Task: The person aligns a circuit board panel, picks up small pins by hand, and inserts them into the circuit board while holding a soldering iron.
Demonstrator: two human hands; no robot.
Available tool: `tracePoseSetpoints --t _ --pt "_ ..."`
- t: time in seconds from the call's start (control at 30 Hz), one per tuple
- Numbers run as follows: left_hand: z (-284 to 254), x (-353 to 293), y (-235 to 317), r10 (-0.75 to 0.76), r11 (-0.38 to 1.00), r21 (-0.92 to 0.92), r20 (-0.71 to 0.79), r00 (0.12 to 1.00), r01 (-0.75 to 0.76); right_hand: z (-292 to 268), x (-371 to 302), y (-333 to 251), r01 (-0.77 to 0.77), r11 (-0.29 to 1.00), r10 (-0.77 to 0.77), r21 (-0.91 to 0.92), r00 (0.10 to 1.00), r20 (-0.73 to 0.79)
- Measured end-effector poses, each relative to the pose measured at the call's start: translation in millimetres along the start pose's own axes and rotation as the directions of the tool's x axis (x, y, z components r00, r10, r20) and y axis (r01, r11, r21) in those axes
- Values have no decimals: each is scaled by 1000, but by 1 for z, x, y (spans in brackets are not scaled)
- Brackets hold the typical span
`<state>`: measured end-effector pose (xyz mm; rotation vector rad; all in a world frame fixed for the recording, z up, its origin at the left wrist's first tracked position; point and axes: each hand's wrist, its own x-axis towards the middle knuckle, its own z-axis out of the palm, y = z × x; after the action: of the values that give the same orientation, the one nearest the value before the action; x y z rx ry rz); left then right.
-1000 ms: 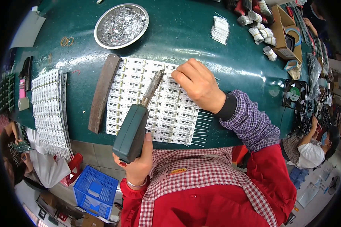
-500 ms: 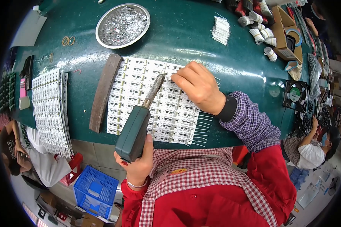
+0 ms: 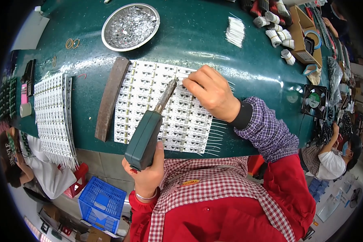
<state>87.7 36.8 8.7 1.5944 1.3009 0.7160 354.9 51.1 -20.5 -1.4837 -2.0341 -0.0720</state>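
Note:
My left hand (image 3: 148, 175) is wrapped round the dark green handle of a soldering iron (image 3: 143, 137). Its metal tip rests at or just above a white circuit board panel (image 3: 149, 121) near the panel's upper middle. Close to that tip, the fingers of my right hand (image 3: 211, 90) pinch a thin white wire (image 3: 182, 76), partly hidden by the fingers. Several white wires (image 3: 218, 133) stick out from the panel's right edge. Along the panel's left side lies a curved brown bar (image 3: 111, 101).
A metal bowl of silvery scraps (image 3: 105, 34) stands at the back. To the left is a stack of panels (image 3: 52, 113). A bundle of white wires (image 3: 235, 32), a cardboard box (image 3: 304, 56) and a small fan (image 3: 315, 101) are on the right. Other people sit at both sides.
The soldering iron's handle has shifted slightly to the right and its tip a little as well. My right hand stays almost in place.

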Motion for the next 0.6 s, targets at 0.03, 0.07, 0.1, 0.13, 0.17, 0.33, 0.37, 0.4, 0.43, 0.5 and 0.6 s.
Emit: tracePoseSetpoints --t 0.03,0.07,0.1,0.13,0.17,0.33,0.37,0.4,0.43,0.5,0.6 --pt "0 1 2 -59 994 -92 13 998 60 0 0 0 -3 1000 3 4 1000 0" --pt "1 3 3 -59 994 -92 13 998 60 0 0 0 -5 1000 5 5 1000 2" --pt "4 6 4 75 997 2 -41 996 -75 0 0 0 -6 1000 6 5 1000 2" --pt "5 8 4 211 974 102 -82 974 -202 0 0 0 -4 1000 4 9 1000 -1" --pt "5 9 4 211 974 102 -82 974 -202 0 0 1 -2 1000 2 14 1000 -3" --pt "2 7 -1 27 996 -85 -79 997 -34 0 0 1 -5 1000 5 19 1000 2" --pt "2 6 -1 29 996 -86 -79 996 -35 0 0 1 -5 1000 5 21 1000 1" --pt "2 6 -2 42 997 -68 -92 995 -48 0 0 1 -5 1000 5 20 1000 0" --pt "2 6 -2 56 997 -49 -105 993 -61 -1 0 1 -5 1000 5 19 1000 1" --pt "4 9 1 81 995 -53 -123 989 -88 0 1 0 -2 1000 2 20 1000 0" --pt "3 10 7 79 995 -58 -105 991 -85 0 0 1 -7 1000 6 27 1000 9"
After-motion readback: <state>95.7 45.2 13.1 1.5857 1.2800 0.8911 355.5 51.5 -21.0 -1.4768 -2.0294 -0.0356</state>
